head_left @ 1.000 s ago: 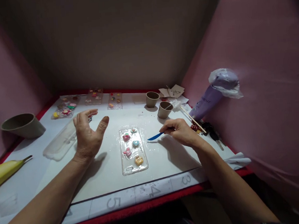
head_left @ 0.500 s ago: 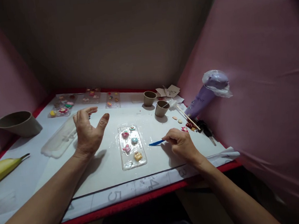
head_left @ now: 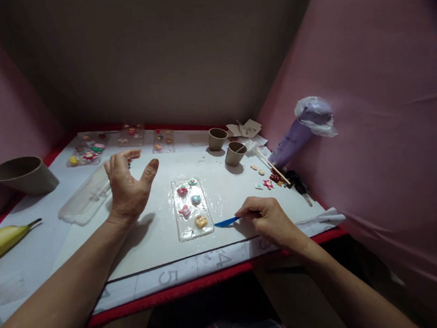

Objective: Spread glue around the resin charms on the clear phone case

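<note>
A clear phone case [head_left: 194, 228] lies flat on the white sheet [head_left: 157, 251], with several small charms on it: pink ones on its left side, blue ones and a yellow one on its right. My right hand [head_left: 267, 217] pinches a blue plastic knife [head_left: 226, 222] whose tip is beside the case's lower right edge. Wet, shiny streaks show around the case. My left hand [head_left: 131, 187] is raised to the left of the case, thumb and fingers apart, holding nothing, over the edge of a whitish translucent tray [head_left: 80, 201].
Two cups [head_left: 217, 139] [head_left: 235, 154] stand at the back right, near a stick [head_left: 274, 166] and loose charms [head_left: 268, 184]. A purple bag [head_left: 291, 145] leans at the right. At the left are a larger cup [head_left: 24, 176] and a banana [head_left: 5, 244]. Decorated cases [head_left: 163, 140] lie behind.
My right hand and the blue knife have moved toward me along the case's right side, uncovering charms behind the hand. My left hand stays open and raised. The view has shifted slightly.
</note>
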Demonstrator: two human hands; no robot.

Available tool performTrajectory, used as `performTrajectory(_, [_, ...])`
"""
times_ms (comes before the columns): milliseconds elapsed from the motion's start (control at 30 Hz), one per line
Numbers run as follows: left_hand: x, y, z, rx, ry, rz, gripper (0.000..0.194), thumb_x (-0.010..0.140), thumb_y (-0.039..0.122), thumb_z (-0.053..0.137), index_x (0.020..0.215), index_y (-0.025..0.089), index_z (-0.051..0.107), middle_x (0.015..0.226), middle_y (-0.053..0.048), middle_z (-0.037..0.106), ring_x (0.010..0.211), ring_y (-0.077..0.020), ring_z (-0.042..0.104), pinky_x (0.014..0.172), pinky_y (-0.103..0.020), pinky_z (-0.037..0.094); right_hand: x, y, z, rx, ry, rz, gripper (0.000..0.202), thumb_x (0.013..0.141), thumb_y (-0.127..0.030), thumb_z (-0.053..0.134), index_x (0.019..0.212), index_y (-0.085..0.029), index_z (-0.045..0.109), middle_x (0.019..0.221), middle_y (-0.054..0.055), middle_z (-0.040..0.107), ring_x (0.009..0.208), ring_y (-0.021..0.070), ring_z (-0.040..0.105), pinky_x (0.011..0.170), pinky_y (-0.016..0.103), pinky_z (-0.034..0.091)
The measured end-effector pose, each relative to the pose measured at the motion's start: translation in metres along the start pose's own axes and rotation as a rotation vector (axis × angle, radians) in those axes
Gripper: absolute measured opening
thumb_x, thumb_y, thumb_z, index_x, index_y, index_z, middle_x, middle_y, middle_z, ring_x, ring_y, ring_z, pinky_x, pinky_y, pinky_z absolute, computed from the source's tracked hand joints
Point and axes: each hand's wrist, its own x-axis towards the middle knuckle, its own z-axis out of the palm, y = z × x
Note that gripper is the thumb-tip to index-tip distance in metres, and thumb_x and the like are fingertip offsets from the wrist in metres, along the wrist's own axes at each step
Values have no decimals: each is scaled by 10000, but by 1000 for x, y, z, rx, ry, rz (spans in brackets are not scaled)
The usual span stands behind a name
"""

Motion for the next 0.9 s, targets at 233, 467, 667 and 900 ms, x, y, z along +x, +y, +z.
performTrajectory(233, [0, 0, 0, 18, 7, 7, 365, 817, 527, 601, 1034, 241, 533, 1059, -69, 577, 1104, -294, 502, 966, -521, 408, 28, 8, -5, 60, 133, 27, 209, 720, -111, 549, 746, -181, 744, 732, 38, 734, 694, 167, 654, 656, 277, 481])
performTrajectory(467, [0, -3, 2, 17, 30, 23, 406, 804, 538, 604, 1046, 217, 552, 1059, -91, 591, 1098, -301, 505, 950, -508, 423, 51, 24, 7, -203, 270, -164, 337, 655, 38, 460, 722, -168, 718, 707, 37, 698, 653, 150, 606, 611, 252, 429])
performTrajectory(667, [1, -3, 2, 26, 22, 18, 408, 797, 550, 600, 1034, 222, 547, 1056, -85, 590, 1085, -296, 507, 965, -514, 412, 43, 17, 6, -292, 201, -184, 372, 591, 90, 440, 668, -178, 687, 684, 24, 667, 659, 147, 587, 613, 242, 416])
performTrajectory(900, [0, 2, -1, 0, -6, -12, 359, 803, 552, 599, 1012, 268, 532, 1081, -70, 576, 1116, -301, 498, 973, -527, 403, 26, 8, 5, -329, 104, -199, 390, 583, 94, 432, 694, -175, 693, 681, 24, 642, 670, 148, 566, 631, 253, 416])
